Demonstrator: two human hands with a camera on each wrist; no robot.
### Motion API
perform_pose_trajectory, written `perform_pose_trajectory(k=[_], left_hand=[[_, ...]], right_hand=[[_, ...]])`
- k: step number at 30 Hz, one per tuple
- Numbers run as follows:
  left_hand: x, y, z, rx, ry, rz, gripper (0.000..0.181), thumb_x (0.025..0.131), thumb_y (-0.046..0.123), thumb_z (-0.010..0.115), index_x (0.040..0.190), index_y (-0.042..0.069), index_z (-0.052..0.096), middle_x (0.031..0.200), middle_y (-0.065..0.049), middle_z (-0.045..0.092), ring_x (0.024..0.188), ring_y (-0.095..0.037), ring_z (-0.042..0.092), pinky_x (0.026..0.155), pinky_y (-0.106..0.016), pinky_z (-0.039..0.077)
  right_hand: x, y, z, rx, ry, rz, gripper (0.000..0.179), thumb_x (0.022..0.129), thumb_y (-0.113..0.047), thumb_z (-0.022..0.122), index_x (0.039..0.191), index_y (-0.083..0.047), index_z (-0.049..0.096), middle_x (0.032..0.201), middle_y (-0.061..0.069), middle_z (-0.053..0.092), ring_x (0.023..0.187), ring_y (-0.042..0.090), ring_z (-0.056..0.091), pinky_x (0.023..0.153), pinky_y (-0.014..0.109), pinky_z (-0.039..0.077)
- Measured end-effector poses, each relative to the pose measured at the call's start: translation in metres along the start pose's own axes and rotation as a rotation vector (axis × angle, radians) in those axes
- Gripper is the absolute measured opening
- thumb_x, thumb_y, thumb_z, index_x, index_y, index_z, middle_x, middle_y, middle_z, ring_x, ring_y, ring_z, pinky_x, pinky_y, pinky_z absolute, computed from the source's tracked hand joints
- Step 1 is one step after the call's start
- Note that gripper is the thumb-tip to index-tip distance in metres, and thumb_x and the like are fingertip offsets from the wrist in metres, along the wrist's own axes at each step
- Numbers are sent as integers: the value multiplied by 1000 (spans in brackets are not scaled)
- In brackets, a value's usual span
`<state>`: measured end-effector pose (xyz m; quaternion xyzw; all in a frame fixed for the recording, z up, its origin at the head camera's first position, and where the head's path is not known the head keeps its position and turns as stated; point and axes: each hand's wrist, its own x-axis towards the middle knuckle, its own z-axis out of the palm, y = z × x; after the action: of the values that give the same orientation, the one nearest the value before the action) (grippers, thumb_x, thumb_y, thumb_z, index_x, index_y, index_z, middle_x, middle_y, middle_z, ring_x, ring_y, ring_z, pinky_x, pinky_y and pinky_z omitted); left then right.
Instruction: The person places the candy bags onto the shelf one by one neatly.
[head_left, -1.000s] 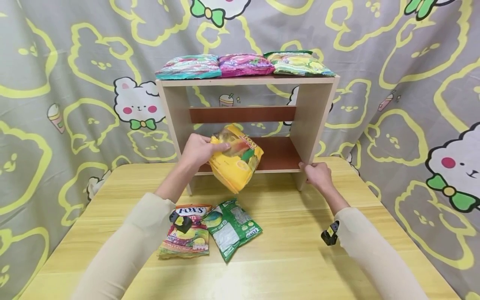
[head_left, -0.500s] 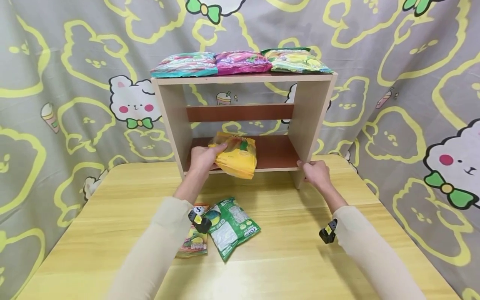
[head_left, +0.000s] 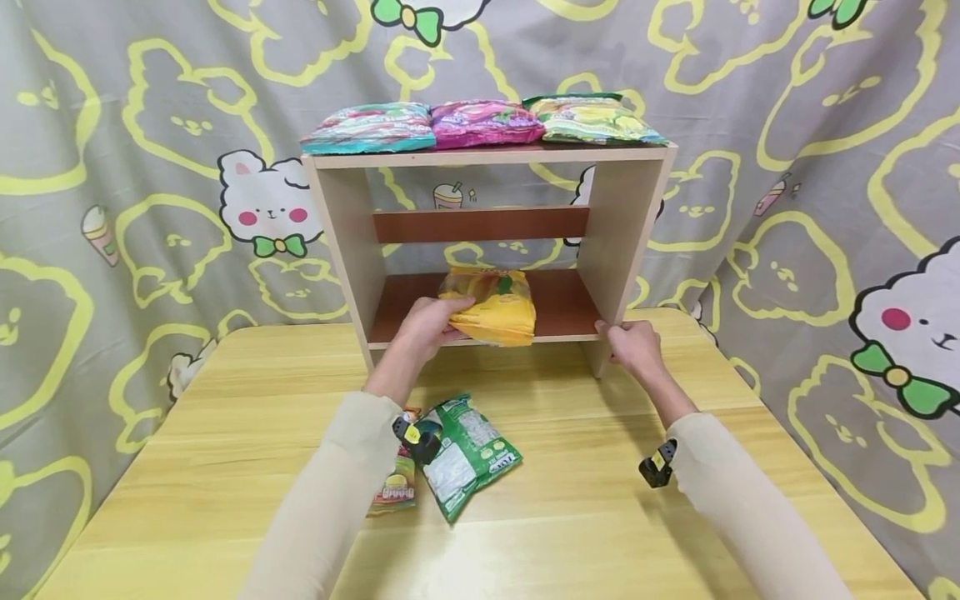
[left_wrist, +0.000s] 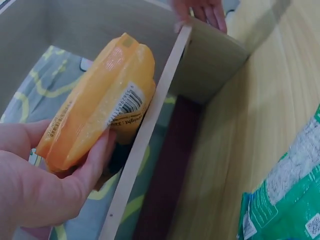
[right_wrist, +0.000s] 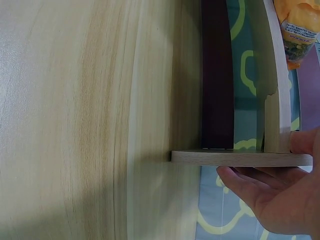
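Observation:
My left hand pinches a yellow candy bag, thumb on top and fingers beneath. The bag is at the front of the small shelf's brown lower board, its near end jutting past the front edge. In the left wrist view the barcode on the yellow bag faces the camera. Whether the bag rests its weight on the board, I cannot tell. My right hand grips the right side panel of the shelf low down, with the thumb on the inner side and fingers behind, as the right wrist view shows.
On the top board lie a teal bag, a pink bag and a yellow-green bag. A green Fox's bag lies on the wooden table, beside an orange-red bag partly hidden by my left forearm.
My left hand has carried the yellow bag down, then rightward, onto the level of the lower board, turning it flatter. The right hand keeps its grip on the panel.

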<state>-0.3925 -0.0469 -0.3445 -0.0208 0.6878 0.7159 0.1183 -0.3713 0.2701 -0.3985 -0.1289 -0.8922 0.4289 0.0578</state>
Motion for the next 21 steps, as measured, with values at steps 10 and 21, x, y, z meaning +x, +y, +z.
perform_pose_trajectory(k=[10,21], left_hand=[[-2,-5,0,247,76,48,48,96,28,71,121,-9,56,101,-16,66,71,-16,73,72,-30,63],[-2,-13,4,396,137,55,59,94,44,71,119,-8,59,88,-24,73,59,-24,74,85,-29,61]], right_hand=[[-1,-2,-1,-4,5,6,55,99,-48,53,119,-2,74,125,26,67,95,38,74,75,31,48],[-4,-2,-1,2,0,3,54,99,-47,53,120,-2,73,128,27,66,95,37,74,76,32,48]])
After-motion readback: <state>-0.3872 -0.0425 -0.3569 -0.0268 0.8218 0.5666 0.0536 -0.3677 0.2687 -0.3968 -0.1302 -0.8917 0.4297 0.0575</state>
